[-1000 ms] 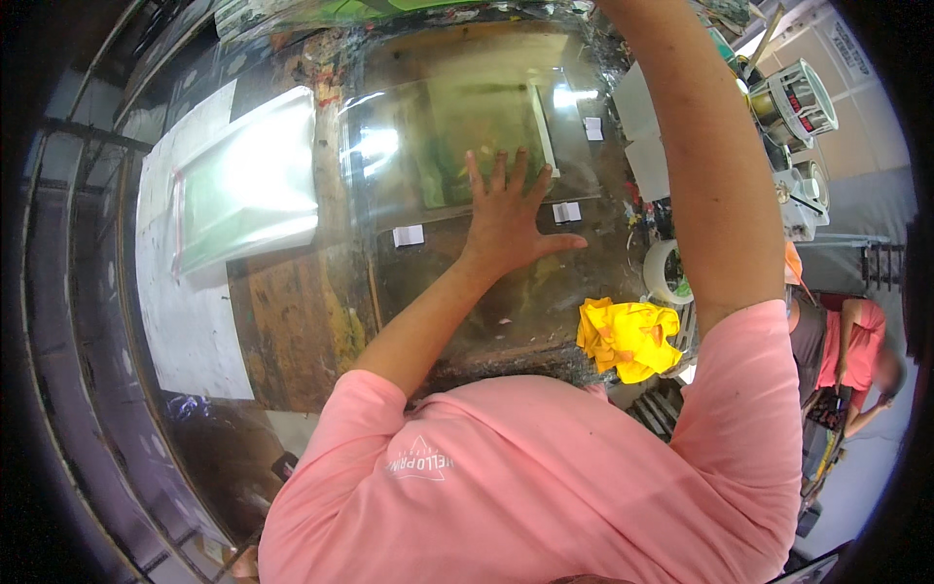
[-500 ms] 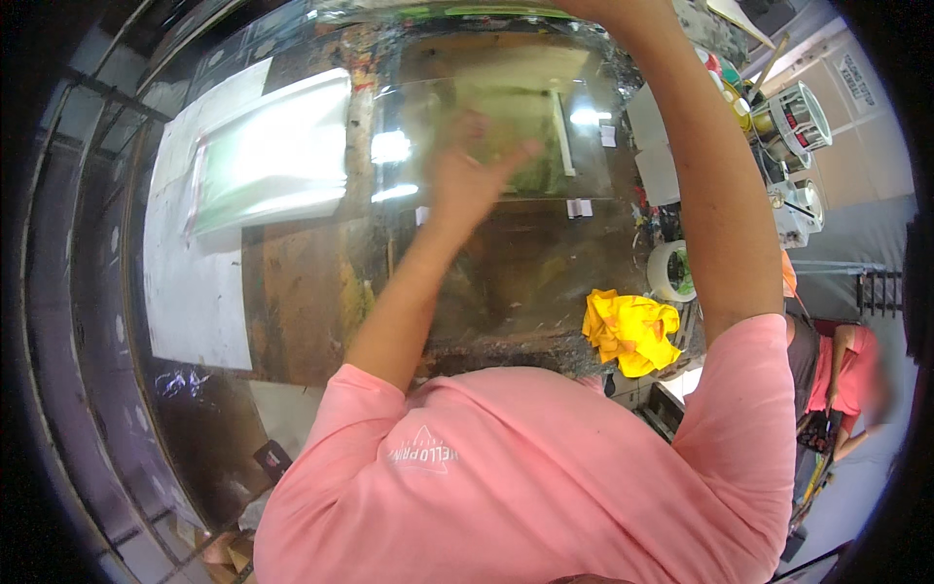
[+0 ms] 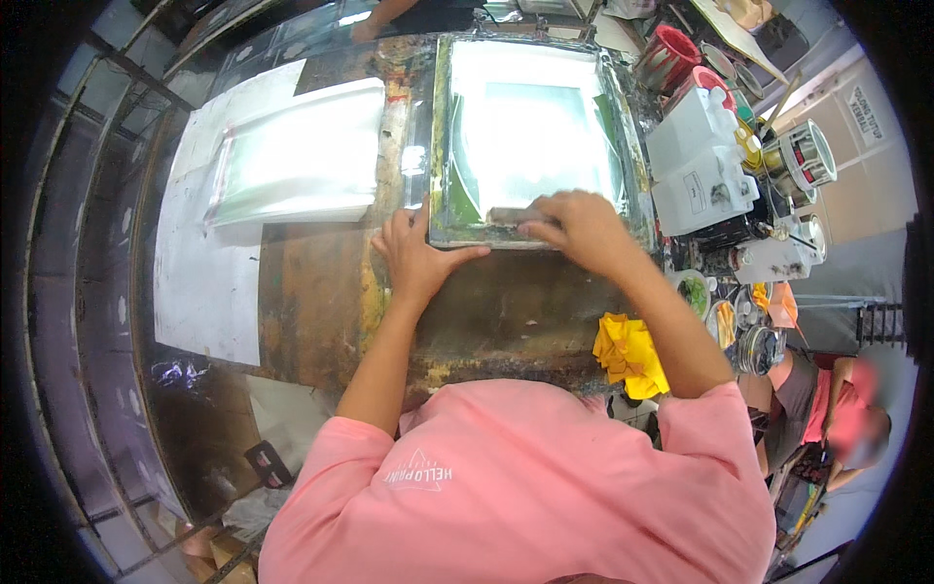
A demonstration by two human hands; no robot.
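Note:
A printing screen (image 3: 443, 146) lies flat on the workbench, its mesh glaring white with green along the sides. My right hand (image 3: 584, 229) is closed round a squeegee (image 3: 511, 215) at the screen's near edge; the fingers partly hide the tool. At the near left corner, my left hand (image 3: 416, 255) touches the frame with its fingers spread and its thumb stretched along the near edge. A second pale, shiny framed panel (image 3: 297, 151) lies to the left on white paper (image 3: 209, 292).
A crumpled yellow cloth (image 3: 630, 352) sits at the bench's near right. White plastic containers (image 3: 702, 161), a red tub (image 3: 671, 56) and several cans (image 3: 798, 161) crowd the right side. Another person (image 3: 846, 394) is at far right; an arm (image 3: 389, 12) shows beyond the bench.
The screen now lies over the spot where the glassy surface showed. My right hand has come down from the far edge to the squeegee; my left moved nearer, to the frame's corner.

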